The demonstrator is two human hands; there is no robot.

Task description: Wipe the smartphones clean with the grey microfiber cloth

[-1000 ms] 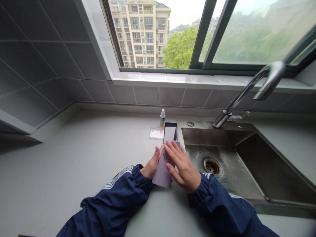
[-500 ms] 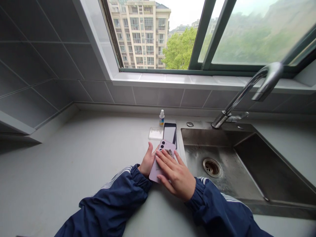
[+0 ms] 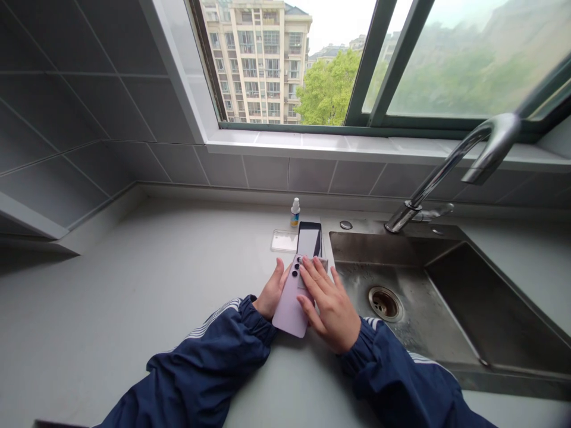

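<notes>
A light purple smartphone (image 3: 289, 314) lies back side up, tilted, with its dark camera lenses near the top. My left hand (image 3: 271, 293) holds it from the left and beneath, thumb pointing up along the edge; its other fingers are mostly hidden behind the phone. Over the upper right of the phone's back, my right hand (image 3: 329, 304) presses a small grey cloth (image 3: 323, 264) with its fingers laid on top. Only the edges of the cloth show. Just beyond the phone's top lies a flat dark-framed item (image 3: 309, 239) with a pale, glossy face.
A clear phone case (image 3: 284, 241) and a small white-capped spray bottle (image 3: 295, 213) stand on the pale countertop (image 3: 178, 267) behind the hands. To the right is a steel sink (image 3: 352, 267) with a chrome faucet (image 3: 439, 169). A window sill (image 3: 276, 140) runs along the back.
My right hand has slid with the cloth toward the phone's upper right edge, baring the lower back and more of the lenses. The left hand keeps its hold.
</notes>
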